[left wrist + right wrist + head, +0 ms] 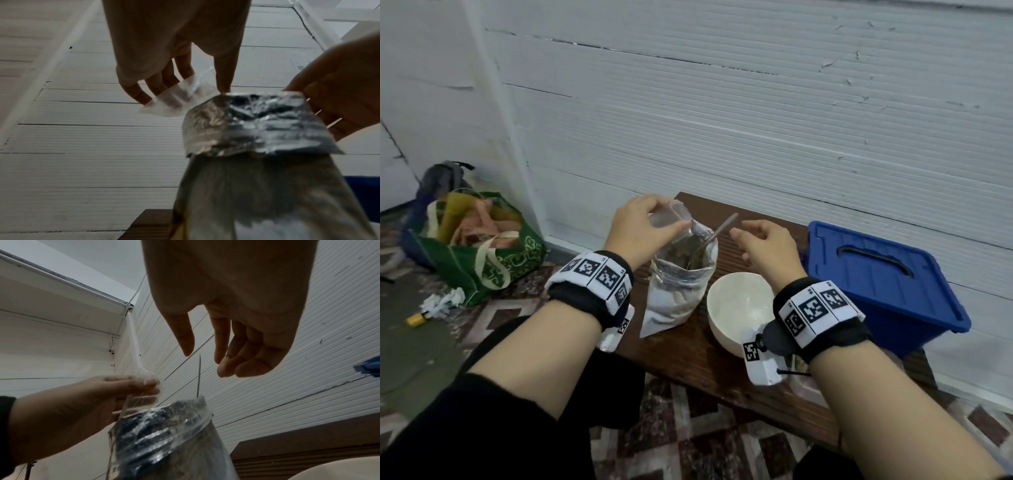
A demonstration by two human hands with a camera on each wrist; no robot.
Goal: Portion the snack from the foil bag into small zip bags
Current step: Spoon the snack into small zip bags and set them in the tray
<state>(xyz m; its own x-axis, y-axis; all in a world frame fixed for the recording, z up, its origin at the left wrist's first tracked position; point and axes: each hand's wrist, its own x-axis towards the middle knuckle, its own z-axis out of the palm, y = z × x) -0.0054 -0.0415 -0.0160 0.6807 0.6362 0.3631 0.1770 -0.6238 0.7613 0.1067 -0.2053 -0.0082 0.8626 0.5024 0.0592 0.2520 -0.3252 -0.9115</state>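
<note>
The foil bag stands upright on the brown table with its mouth rolled open, dark snack inside. A spoon leans in it, handle pointing up to the right. My left hand pinches a small clear zip bag just above the foil bag's left rim; the zip bag hangs from the fingertips beside the foil bag. My right hand hovers right of the spoon handle, fingers loosely curled, holding nothing. The left hand grips the zip bag.
An empty white bowl stands right of the foil bag, under my right wrist. A blue lidded box fills the table's right end. A green shopping bag and crumpled paper lie on the floor at left. A white panelled wall rises behind.
</note>
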